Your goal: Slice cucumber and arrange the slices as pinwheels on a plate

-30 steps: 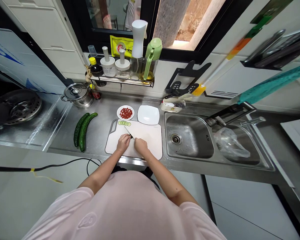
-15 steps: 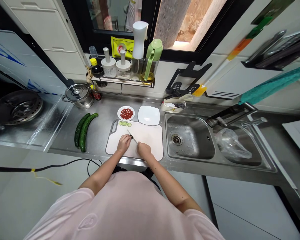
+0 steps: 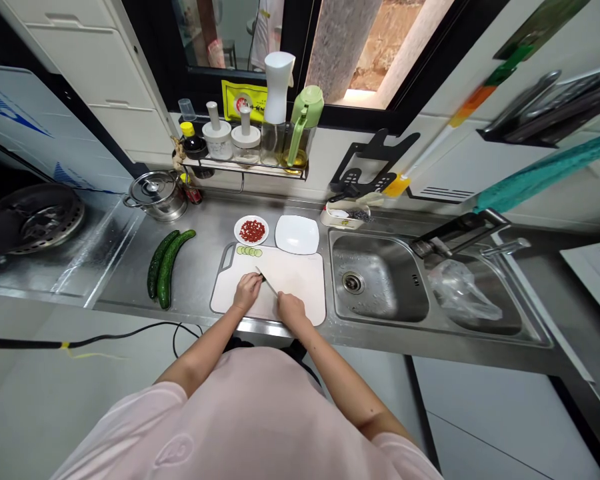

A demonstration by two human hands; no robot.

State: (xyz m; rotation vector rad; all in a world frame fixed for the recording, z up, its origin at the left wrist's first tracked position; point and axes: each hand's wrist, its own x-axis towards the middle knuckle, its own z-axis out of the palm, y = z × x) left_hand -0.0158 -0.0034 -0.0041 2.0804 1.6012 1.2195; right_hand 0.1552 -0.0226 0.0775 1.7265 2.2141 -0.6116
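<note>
My right hand is closed round the handle of a knife, whose thin blade points up and left over the white cutting board. Beside the blade, the bent fingers of my left hand pinch a short dark-green piece of cucumber, mostly hidden by the fingers. A row of thin cucumber slices lies at the board's top left. Behind the board stand a white plate of chopped red pieces and a squarish white plate. Two whole cucumbers rest on the counter to the left.
To the right is a steel sink, with a plastic bag in the second basin. A lidded pot and a wok stand at left. Above the counter, a rack holds seasoning jars and an oil bottle.
The knife and my right hand have shifted slightly right and down relative to the board. My left hand keeps its pinch nearby. The whole view has tilted a little.
</note>
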